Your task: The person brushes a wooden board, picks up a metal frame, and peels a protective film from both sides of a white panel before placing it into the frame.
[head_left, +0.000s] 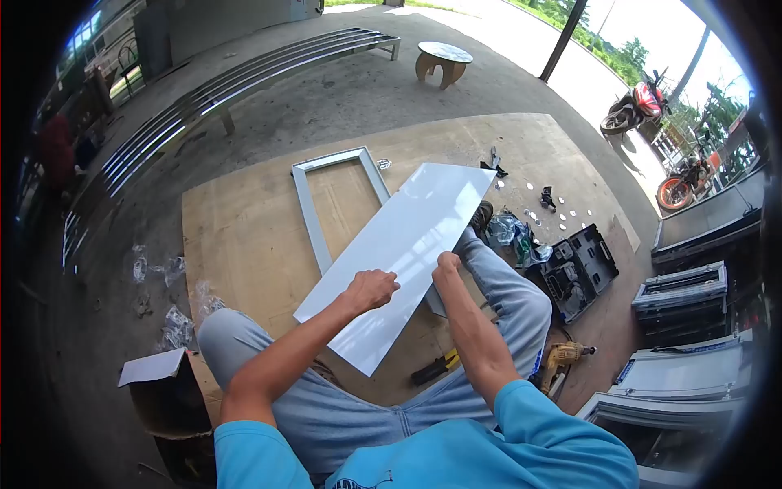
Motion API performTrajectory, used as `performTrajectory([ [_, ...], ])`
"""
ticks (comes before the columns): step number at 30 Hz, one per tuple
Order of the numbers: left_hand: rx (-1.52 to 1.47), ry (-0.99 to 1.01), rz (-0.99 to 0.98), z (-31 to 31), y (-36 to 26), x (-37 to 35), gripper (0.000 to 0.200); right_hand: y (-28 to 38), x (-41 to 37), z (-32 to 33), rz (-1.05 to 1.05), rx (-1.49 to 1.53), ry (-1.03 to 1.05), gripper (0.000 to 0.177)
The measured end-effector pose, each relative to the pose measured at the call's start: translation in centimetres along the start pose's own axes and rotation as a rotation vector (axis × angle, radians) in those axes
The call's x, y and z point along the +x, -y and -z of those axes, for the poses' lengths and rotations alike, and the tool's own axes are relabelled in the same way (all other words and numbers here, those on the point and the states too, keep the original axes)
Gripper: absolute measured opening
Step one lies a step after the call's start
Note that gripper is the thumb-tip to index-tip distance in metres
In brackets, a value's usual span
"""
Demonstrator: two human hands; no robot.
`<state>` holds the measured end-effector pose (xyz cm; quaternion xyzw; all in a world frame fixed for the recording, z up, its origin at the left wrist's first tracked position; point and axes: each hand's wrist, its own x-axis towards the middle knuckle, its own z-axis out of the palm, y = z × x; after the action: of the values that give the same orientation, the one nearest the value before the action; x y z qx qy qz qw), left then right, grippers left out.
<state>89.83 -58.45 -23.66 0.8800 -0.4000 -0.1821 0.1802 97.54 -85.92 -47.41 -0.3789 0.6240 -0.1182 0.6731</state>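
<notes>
A long, glossy white panel lies slantwise across my lap and over a grey rectangular frame. Above the panel's face, toward its near end, my left hand is closed with the fingers curled in; whatever it pinches, if anything, is too small to make out. My right hand is closed at the panel's right edge, its fingertips partly hidden. Under the panel, part of the frame's near end shows beside my right leg. Close to my right thigh lies a yellow-and-black hand tool.
Plywood covers the floor under me. To the right are an open black tool case, plastic bags and a yellow power drill. An open cardboard box stands at left. Farther off are a slatted metal rack and a small round table.
</notes>
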Motion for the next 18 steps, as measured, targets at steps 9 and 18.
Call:
performTrajectory([
  [9, 0.013, 0.001, 0.509, -1.2, 12.5, -2.5, 0.037, 6.3, -11.7, 7.5, 0.247, -0.151, -0.307, 0.031],
  [18, -0.153, 0.118, 0.323, -1.3, 7.4, 0.3, 0.069, 12.2, -13.9, 7.9, 0.519, -0.209, 0.344, 0.025],
])
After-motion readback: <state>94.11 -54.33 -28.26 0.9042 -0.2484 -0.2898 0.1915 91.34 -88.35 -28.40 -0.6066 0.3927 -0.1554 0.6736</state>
